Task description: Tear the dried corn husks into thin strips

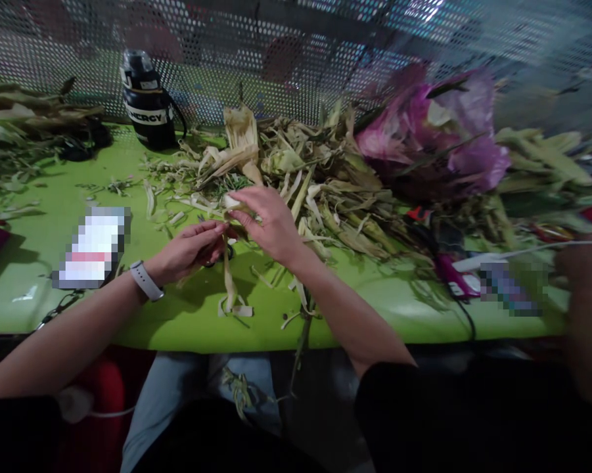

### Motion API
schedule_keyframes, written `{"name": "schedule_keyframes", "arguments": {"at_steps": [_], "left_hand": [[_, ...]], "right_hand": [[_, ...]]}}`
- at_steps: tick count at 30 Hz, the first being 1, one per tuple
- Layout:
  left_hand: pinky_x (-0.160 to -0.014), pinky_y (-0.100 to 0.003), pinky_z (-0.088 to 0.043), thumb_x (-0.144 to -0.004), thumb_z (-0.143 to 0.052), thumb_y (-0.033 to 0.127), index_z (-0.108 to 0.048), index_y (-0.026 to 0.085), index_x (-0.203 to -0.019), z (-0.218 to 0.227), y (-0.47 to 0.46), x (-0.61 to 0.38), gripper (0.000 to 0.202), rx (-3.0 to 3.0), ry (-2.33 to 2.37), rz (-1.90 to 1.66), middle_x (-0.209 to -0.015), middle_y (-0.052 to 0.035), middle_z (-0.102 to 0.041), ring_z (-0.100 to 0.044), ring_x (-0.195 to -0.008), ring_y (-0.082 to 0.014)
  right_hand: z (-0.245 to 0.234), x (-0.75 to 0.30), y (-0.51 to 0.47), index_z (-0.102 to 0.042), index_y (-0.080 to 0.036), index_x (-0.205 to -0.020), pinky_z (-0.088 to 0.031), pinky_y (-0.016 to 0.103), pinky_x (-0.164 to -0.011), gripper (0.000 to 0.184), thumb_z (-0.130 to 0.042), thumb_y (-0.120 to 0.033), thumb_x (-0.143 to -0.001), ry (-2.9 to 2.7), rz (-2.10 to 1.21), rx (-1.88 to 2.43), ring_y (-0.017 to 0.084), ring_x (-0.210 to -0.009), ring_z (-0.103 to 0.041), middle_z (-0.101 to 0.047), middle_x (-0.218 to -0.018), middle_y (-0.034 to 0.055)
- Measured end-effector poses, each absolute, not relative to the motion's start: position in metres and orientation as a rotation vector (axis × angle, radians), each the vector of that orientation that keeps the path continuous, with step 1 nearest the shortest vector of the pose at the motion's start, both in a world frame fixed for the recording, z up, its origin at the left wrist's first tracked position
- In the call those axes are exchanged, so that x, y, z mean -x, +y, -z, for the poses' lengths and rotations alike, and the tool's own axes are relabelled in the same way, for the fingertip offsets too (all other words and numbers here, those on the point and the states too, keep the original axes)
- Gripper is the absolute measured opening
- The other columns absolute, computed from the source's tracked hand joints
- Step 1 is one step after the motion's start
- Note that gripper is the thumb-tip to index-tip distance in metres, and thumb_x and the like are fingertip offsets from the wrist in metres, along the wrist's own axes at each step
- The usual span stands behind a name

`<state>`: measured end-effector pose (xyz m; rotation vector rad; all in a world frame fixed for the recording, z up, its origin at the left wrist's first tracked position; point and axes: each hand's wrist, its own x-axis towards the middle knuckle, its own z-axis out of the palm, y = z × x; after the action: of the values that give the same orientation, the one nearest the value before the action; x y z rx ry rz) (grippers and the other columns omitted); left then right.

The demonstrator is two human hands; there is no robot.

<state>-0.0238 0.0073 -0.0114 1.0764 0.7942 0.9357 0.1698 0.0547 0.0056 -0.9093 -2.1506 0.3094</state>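
Over the green table my left hand (202,242), with a white watch band (146,281) on its wrist, has its fingertips pinched together. A pale strip of dried corn husk (228,276) hangs from between its fingers towards the tabletop. My right hand (269,222) meets it from the right, thumb and fingers closed on a whitish folded piece of husk (232,202). Whether both pieces are one strip I cannot tell. Part of a dark ring-shaped handle shows behind my left fingertips; the rest is hidden. Cut scraps of husk (271,279) lie around my hands.
Behind my hands a heap of dried corn husks (345,210) spreads right, beside a pink plastic bag (433,144). A dark bottle (148,105) stands at the back left. A phone (94,248) lies left. Another person's arm (589,309) is at far right. Perforated metal (202,59) backs the green table (187,328).
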Motion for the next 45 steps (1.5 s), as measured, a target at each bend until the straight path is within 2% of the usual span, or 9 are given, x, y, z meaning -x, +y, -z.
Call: {"name": "schedule_keyframes", "arguments": {"at_steps": [3, 5, 8, 13, 24, 30, 36, 40, 45], "left_hand": [[-0.04, -0.017, -0.03, -0.088, -0.069, 0.04, -0.066, 0.014, -0.092, 0.012, 0.008, 0.022, 0.027, -1.032, 0.837, -1.031, -0.054, 0.003, -0.054, -0.04, -0.042, -0.0053], [-0.039, -0.016, -0.029, -0.088, -0.069, 0.037, -0.065, 0.014, -0.092, 0.012, 0.009, 0.021, 0.023, -0.979, 0.837, -1.119, -0.054, 0.0044, -0.052, -0.038, -0.041, -0.0046], [-0.039, -0.016, -0.028, -0.088, -0.068, 0.035, -0.061, 0.015, -0.084, 0.011, 0.009, 0.019, 0.021, -0.92, 0.867, -1.179, -0.051, 0.0058, -0.047, -0.037, -0.041, -0.0046], [-0.038, -0.019, -0.023, -0.088, -0.067, 0.035, -0.052, 0.017, -0.065, 0.009, 0.009, 0.019, 0.033, -0.984, 1.033, -1.206, -0.044, 0.0062, -0.039, -0.031, -0.039, -0.0043], [-0.038, -0.02, -0.022, -0.086, -0.063, 0.029, -0.058, 0.016, -0.066, 0.005, 0.011, 0.024, 0.025, -1.094, 1.07, -1.212, -0.045, 0.0034, -0.048, -0.036, -0.037, -0.0054], [-0.038, -0.022, -0.017, -0.086, -0.064, 0.03, -0.057, 0.017, -0.066, 0.009, 0.013, 0.028, 0.025, -1.117, 1.085, -1.242, -0.041, 0.0073, -0.035, -0.026, -0.036, -0.0047], [-0.038, -0.022, -0.016, -0.088, -0.061, 0.034, -0.061, 0.016, -0.066, 0.009, 0.007, 0.027, 0.028, -1.299, 1.166, -1.14, -0.042, 0.0058, -0.037, -0.026, -0.038, -0.0053], [-0.037, -0.022, -0.02, -0.089, -0.06, 0.035, -0.068, 0.015, -0.076, 0.006, 0.001, 0.024, 0.025, -1.428, 1.083, -0.908, -0.043, 0.0053, -0.038, -0.03, -0.037, -0.0065], [-0.038, -0.022, -0.03, -0.087, -0.061, 0.034, -0.068, 0.014, -0.079, 0.002, -0.002, 0.024, 0.023, -1.494, 1.0, -0.721, -0.045, 0.0014, -0.048, -0.04, -0.037, -0.0087]], "right_hand": [[-0.006, -0.165, 0.046, -0.064, -0.023, -0.119, -0.039, 0.051, -0.11, 0.027, -0.052, -0.032, -0.096, -2.009, -0.252, 0.985, 0.029, -0.125, -0.051, -0.061, -0.122, 0.012], [-0.007, -0.162, 0.038, -0.065, -0.02, -0.107, -0.047, 0.047, -0.099, 0.022, -0.053, -0.033, -0.095, -1.988, -0.379, 1.035, 0.027, -0.107, -0.059, -0.064, -0.108, 0.0122], [-0.003, -0.154, 0.03, -0.063, -0.019, -0.092, -0.053, 0.039, -0.078, 0.021, -0.059, -0.039, -0.091, -2.028, -0.866, 1.093, 0.02, -0.078, -0.061, -0.066, -0.086, 0.0071], [0.009, -0.146, 0.033, -0.059, -0.019, -0.094, -0.048, 0.03, -0.065, 0.016, -0.057, -0.035, -0.092, -1.912, -1.469, 0.953, 0.014, -0.07, -0.056, -0.062, -0.08, 0.0022], [0.0, -0.167, 0.055, -0.06, -0.017, -0.087, -0.042, 0.027, -0.069, 0.013, -0.059, -0.029, -0.089, -2.124, -1.456, 0.954, 0.012, -0.072, -0.053, -0.059, -0.078, -0.0001], [-0.006, -0.172, 0.057, -0.058, -0.017, -0.087, -0.047, 0.03, -0.072, 0.01, -0.059, -0.027, -0.089, -2.081, -1.559, 0.978, 0.015, -0.074, -0.062, -0.066, -0.077, 0.0024], [-0.005, -0.168, 0.053, -0.06, -0.017, -0.081, -0.043, 0.029, -0.065, 0.012, -0.063, -0.028, -0.084, -2.161, -1.186, 1.029, 0.013, -0.067, -0.052, -0.06, -0.075, 0.0003], [-0.008, -0.163, 0.044, -0.062, -0.019, -0.078, -0.046, 0.037, -0.087, 0.02, -0.062, -0.037, -0.088, -1.933, -0.677, 1.018, 0.018, -0.088, -0.057, -0.061, -0.09, 0.0048], [-0.001, -0.157, 0.042, -0.067, -0.02, -0.081, -0.043, 0.038, -0.099, 0.021, -0.065, -0.04, -0.086, -1.95, -0.953, 0.906, 0.019, -0.099, -0.06, -0.065, -0.098, 0.0048]]}}
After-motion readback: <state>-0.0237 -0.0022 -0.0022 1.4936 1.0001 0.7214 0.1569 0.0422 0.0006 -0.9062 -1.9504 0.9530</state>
